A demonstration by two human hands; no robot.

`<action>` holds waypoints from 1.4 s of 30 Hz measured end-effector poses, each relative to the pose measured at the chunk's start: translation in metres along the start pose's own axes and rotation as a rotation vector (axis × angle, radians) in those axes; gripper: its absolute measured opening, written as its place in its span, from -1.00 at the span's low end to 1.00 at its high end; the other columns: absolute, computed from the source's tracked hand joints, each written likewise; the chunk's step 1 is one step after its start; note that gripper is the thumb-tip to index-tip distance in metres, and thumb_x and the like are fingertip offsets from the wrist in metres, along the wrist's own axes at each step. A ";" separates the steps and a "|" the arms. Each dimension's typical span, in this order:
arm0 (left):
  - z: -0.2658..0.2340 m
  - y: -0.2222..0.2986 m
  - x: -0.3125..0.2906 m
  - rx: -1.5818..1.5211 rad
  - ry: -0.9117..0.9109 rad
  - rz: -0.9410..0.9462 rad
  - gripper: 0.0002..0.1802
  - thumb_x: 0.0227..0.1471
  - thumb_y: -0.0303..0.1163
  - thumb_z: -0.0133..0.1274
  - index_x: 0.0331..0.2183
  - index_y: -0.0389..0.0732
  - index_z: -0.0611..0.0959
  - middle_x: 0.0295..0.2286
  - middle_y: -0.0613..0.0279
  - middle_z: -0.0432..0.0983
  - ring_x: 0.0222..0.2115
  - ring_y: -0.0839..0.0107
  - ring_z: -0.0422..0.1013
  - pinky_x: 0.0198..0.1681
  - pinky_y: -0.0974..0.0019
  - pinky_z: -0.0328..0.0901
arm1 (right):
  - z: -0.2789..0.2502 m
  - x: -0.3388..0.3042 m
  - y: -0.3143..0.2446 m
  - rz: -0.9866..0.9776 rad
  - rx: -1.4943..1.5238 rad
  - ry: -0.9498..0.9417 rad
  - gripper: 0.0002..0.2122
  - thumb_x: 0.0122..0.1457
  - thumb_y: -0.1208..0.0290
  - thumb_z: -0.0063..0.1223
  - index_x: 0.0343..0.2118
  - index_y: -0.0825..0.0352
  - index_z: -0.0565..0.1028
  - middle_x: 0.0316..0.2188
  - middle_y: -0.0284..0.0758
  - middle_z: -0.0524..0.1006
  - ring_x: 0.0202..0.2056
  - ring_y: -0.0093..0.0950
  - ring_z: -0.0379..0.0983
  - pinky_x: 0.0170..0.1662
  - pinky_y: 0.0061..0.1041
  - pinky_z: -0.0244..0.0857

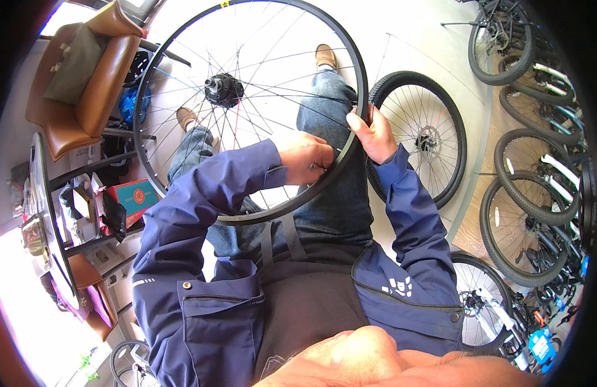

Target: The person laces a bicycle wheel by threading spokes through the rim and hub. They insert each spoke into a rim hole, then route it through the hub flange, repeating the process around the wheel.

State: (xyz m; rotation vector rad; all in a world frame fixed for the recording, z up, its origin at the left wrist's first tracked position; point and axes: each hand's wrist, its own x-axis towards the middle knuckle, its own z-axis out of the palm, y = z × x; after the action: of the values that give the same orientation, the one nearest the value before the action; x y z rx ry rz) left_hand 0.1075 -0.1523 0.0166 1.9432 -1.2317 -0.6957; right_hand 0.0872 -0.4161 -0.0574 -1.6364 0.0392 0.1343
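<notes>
A bare bicycle wheel point(342, 169) with a black rim and no tyre rests over my lap and legs. Its black hub point(225, 90) faces up at the upper left, with thin dark spokes running out to the rim. My right hand point(374, 133) grips the rim on its right side, thumb on top. Inside the rim, at the lower right, my left hand point(303, 157) is closed, fingertips pinched by a spoke's end. Whatever small thing lies between those fingers is too hidden to name.
A second wheel with a knobbly tyre point(458, 151) lies on the floor to the right. Several bicycles point(537, 213) line the far right. At the left stand a brown leather chair point(86, 77), a round glass table point(47, 226) and a shelf with a teal and red box point(132, 197).
</notes>
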 end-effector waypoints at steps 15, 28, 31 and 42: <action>-0.002 -0.008 0.003 -0.065 -0.074 -0.106 -0.88 0.09 -0.52 0.32 -0.27 -0.25 0.75 -0.40 0.09 0.69 -0.32 0.13 0.71 -0.19 0.13 0.59 | 0.001 0.000 0.001 0.025 0.006 0.025 -0.76 0.40 0.29 0.32 -0.09 0.35 0.56 -0.33 -0.44 0.59 -0.30 -0.66 0.51 -0.17 -0.56 0.43; 0.021 -0.023 0.006 0.103 0.013 0.145 -0.86 0.07 -0.45 0.21 -0.36 -0.32 0.62 -0.40 -0.07 0.59 -0.27 -0.15 0.60 -0.20 -0.07 0.48 | -0.004 -0.001 0.009 -0.013 0.056 -0.011 -0.81 0.42 0.35 0.32 -0.07 0.28 0.54 -0.28 -0.54 0.49 -0.28 -0.72 0.36 -0.16 -0.61 0.32; 0.019 -0.021 0.002 0.066 -0.009 0.110 -0.87 0.07 -0.45 0.21 -0.36 -0.31 0.62 -0.39 -0.06 0.59 -0.26 -0.15 0.60 -0.19 -0.07 0.48 | -0.002 -0.002 0.008 -0.042 0.041 0.003 -0.81 0.45 0.30 0.27 -0.04 0.27 0.56 -0.31 -0.61 0.46 -0.30 -0.76 0.30 -0.19 -0.64 0.24; 0.007 -0.014 0.003 0.214 -0.067 0.061 -0.87 0.10 -0.34 0.21 -0.35 -0.20 0.69 -0.39 0.03 0.65 -0.27 -0.08 0.63 -0.19 -0.10 0.49 | -0.006 0.001 0.009 -0.057 -0.025 -0.024 -0.81 0.43 0.31 0.28 -0.08 0.28 0.54 -0.32 -0.55 0.47 -0.30 -0.71 0.32 -0.16 -0.61 0.30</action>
State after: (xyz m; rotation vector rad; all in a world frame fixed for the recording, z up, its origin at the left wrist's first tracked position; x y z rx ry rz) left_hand 0.1106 -0.1533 0.0013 2.0585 -1.4512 -0.6229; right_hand 0.0873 -0.4227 -0.0664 -1.6585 -0.0278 0.1106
